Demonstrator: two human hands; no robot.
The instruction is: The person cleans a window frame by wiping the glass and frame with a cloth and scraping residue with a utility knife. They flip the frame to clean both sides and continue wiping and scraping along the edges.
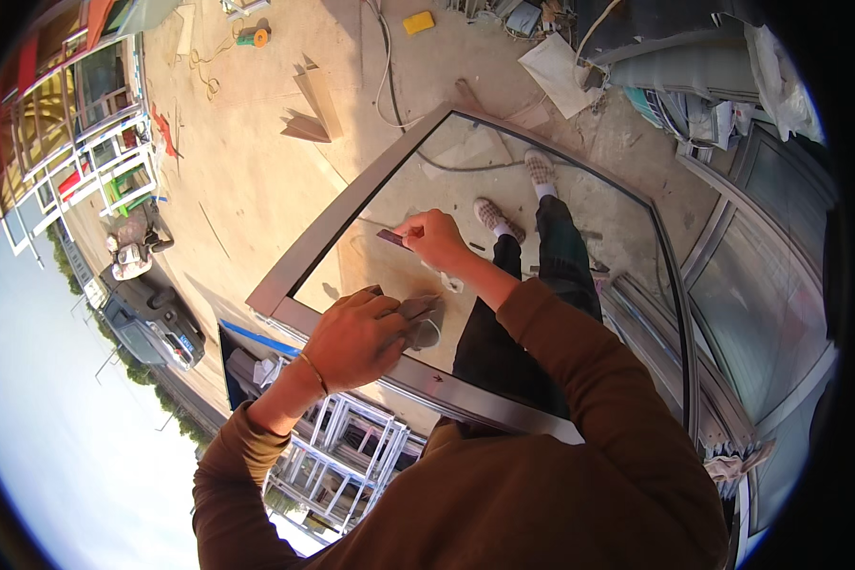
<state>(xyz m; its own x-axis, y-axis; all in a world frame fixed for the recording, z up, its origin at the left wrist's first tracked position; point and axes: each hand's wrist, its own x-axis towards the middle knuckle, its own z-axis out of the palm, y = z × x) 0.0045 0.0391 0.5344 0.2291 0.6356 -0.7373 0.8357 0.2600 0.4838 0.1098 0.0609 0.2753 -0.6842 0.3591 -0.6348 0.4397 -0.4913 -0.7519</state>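
Observation:
A large window sash with a grey frame (359,197) lies in front of me, and its clear glass pane (619,233) shows my legs and shoes through it. My right hand (434,239) is closed, pinching a small dark flat strip (389,237) like a scraper blade, over the left half of the glass. Nearer to me, my left hand (361,337) curls around a crumpled grey cloth (420,309) near the frame's near-left side. Whether the strip touches the glass, I cannot tell.
Stacked glazed frames (760,275) stand at the right. White frames (342,465) are below on the left. On the floor beyond lie a bent cardboard piece (318,104), a yellow block (418,22) and cables. Farther left are a crouching person (131,255) and a dark car (152,323).

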